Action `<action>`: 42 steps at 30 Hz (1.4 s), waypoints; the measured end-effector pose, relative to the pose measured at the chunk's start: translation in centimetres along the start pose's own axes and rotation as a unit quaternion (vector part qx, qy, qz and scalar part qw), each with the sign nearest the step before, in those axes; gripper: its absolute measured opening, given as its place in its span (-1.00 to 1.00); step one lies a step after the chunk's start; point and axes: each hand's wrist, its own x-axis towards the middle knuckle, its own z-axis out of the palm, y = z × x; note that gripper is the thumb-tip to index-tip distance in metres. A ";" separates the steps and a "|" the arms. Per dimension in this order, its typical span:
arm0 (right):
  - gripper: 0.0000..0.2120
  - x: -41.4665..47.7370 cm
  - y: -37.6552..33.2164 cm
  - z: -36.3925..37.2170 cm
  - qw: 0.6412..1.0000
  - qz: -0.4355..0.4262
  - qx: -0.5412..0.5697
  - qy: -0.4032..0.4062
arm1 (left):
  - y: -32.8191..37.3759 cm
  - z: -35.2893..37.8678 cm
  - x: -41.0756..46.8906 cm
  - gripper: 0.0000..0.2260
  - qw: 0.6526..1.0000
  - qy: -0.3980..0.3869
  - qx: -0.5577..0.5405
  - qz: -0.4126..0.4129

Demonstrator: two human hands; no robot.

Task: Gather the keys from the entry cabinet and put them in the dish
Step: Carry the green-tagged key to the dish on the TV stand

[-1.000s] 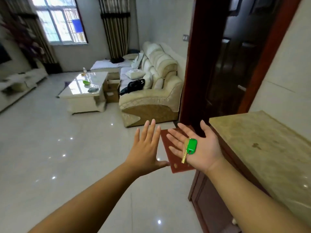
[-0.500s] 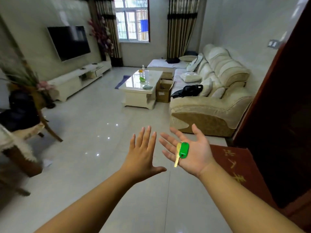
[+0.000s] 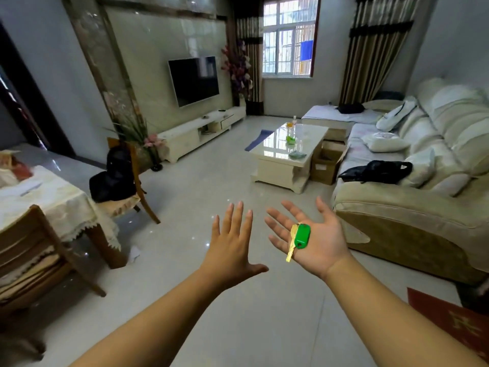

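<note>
A brass key with a green plastic tag (image 3: 299,238) lies flat across the palm of my right hand (image 3: 326,243), which is turned palm up with the fingers stretched out. My left hand (image 3: 232,246) hovers just to its left, palm down, fingers spread and holding nothing. Both hands are out in front of me over the tiled floor. The entry cabinet is out of view, and I cannot make out a dish for certain.
A cream sofa (image 3: 412,221) stands close on the right, with a white coffee table (image 3: 288,157) and a cardboard box (image 3: 326,165) beyond. On the left are a dining table (image 3: 45,202) and wooden chairs (image 3: 34,250). A red mat (image 3: 449,319) lies at lower right.
My view has swung left, from the cabinet and door towards the living room. Both hands keep the same pose, and the key stays on my right palm.
</note>
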 end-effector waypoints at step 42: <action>-0.31 67.0 -17.0 4.4 0.998 0.037 0.024 -0.034 | -32.5 17.3 54.6 0.13 0.997 0.013 0.017 -0.072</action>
